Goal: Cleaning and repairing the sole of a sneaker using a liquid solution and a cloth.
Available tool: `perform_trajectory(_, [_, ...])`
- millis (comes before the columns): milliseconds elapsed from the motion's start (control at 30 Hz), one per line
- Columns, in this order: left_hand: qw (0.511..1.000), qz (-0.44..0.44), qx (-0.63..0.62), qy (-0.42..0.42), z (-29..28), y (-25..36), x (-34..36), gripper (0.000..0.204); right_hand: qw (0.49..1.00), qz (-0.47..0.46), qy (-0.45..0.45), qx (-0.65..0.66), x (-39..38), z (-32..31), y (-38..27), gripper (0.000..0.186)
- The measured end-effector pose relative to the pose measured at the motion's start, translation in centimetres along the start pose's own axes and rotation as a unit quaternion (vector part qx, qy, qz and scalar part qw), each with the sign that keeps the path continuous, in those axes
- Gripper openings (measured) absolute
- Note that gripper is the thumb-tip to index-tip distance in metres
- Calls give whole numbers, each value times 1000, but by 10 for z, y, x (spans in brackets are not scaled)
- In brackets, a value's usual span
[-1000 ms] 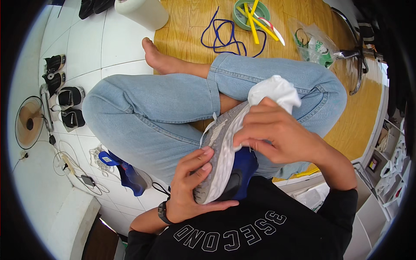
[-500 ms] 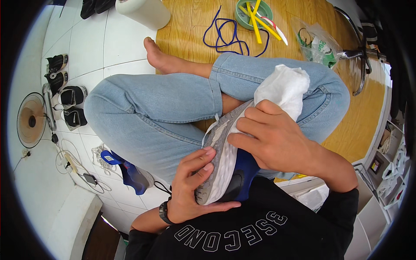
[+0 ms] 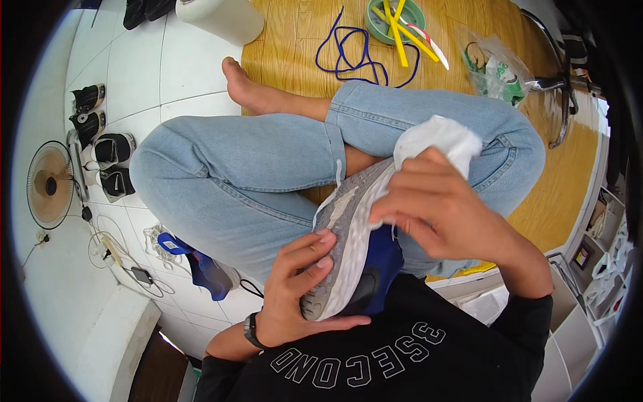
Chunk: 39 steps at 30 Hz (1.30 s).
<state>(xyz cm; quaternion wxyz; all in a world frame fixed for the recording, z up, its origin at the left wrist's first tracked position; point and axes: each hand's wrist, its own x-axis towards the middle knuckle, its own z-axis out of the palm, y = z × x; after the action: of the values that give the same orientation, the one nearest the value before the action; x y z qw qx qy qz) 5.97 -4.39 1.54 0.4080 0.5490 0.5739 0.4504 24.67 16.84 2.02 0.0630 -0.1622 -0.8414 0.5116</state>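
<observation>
A blue shoe (image 3: 379, 271) with a white midsole and grey outsole lies tilted on its side across my lap, its sole turned up and to the left. My left hand (image 3: 301, 278) grips it at the near end, fingers on the outsole and thumb below along the blue upper. My right hand (image 3: 435, 204) is closed on a white cloth (image 3: 439, 142) and sits at the edge of the white midsole. The cloth bunches out beyond its knuckles; the part under the fingers is hidden.
A second blue shoe (image 3: 207, 271) lies left of my leg. Beyond my legs are a blue shoelace (image 3: 345, 50), a green bowl (image 3: 376, 25) holding yellow sticks and a brush, and a plastic bag (image 3: 499, 70). A fan (image 3: 50, 186) and several black shoes (image 3: 114, 149) line the left side.
My right hand has shifted slightly right and turned, with the cloth moving along and changing its folds. The left hand keeps its grip on the shoe.
</observation>
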Motion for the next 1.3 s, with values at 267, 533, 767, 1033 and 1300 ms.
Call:
perform_trajectory(267, [1000,5,-3,5,1,-4,-6,111,984,-62,-8,-168,4,9,-6,25])
perform_trajectory(533, [1000,15,3,3,4,-6,-10,113,994,-47,-34,-96,7,14,-3,13])
perform_trajectory(767, [999,-1,-26,28,4,-11,-11,117,994,-37,65,-75,7,10,-10,25])
perform_trajectory(1033, [999,0,-30,26,4,-10,-8,119,987,-45,17,-152,6,21,-20,29])
perform_trajectory(1300, [1000,16,2,20,7,-9,-8,116,987,-32,19,-157,5,22,-23,28])
